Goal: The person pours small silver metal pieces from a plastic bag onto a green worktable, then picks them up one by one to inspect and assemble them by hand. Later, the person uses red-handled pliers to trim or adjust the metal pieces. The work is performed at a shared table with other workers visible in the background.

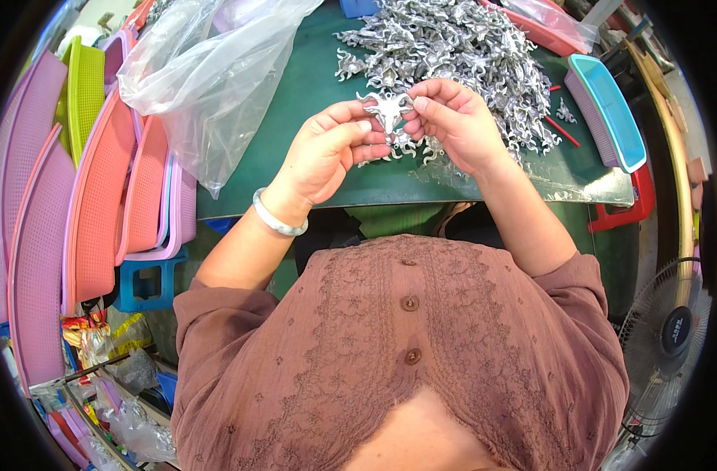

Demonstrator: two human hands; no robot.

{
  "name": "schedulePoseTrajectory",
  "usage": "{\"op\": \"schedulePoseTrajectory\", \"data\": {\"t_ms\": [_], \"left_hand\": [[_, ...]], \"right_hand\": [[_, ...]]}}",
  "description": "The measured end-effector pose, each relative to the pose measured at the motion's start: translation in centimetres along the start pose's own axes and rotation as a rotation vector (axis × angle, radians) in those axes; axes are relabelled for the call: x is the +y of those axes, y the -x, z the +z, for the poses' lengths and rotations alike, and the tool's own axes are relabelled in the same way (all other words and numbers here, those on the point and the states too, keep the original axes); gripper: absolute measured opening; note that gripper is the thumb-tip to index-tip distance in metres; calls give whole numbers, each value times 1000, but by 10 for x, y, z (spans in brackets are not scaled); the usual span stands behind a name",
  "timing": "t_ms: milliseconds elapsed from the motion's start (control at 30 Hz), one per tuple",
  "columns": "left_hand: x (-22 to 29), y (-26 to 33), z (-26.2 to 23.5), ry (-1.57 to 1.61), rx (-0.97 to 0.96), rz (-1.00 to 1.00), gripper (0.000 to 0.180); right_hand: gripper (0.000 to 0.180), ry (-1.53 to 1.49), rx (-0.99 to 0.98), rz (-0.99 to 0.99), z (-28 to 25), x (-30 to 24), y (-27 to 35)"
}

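Note:
Between my two hands, just above the near part of the green table point(280, 149), is a silver metal bull-skull ornament point(388, 111) with curved horns. My left hand point(332, 145) pinches its left side between thumb and fingers. At its right horn, my right hand point(455, 124) grips with thumb and forefinger. A large heap of similar silver ornaments point(460, 55) covers the table just beyond my hands. A few more pieces lie partly hidden below and behind my fingers. One loose ornament point(564, 111) rests apart at the right.
A clear plastic bag point(209, 78) drapes over the table's left side. Stacked pink, orange and purple baskets point(99, 212) stand at the left. Two thin red sticks point(563, 132) lie by the heap. A blue-rimmed basket point(610, 110) sits at the table's right edge, with a fan point(673, 330) lower right.

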State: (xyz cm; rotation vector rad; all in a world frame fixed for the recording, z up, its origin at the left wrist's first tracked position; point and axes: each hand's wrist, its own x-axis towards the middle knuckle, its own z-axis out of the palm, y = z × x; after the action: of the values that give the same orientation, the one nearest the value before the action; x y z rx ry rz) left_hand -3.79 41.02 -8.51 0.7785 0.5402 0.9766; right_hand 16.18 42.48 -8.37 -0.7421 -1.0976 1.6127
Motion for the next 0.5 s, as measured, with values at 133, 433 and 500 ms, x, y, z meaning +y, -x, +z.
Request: {"op": "schedulePoseTrajectory", "data": {"t_ms": [133, 433, 500], "left_hand": [[1, 4, 16, -164, 56, 21, 23], [60, -13, 17, -1333, 141, 858, 14], [100, -15, 26, -1843, 343, 1081, 13]], "right_hand": [[16, 83, -33, -53, 2, 1, -1], [17, 225, 7, 6, -6, 1, -2], [17, 262, 19, 18, -10, 7, -1]]}}
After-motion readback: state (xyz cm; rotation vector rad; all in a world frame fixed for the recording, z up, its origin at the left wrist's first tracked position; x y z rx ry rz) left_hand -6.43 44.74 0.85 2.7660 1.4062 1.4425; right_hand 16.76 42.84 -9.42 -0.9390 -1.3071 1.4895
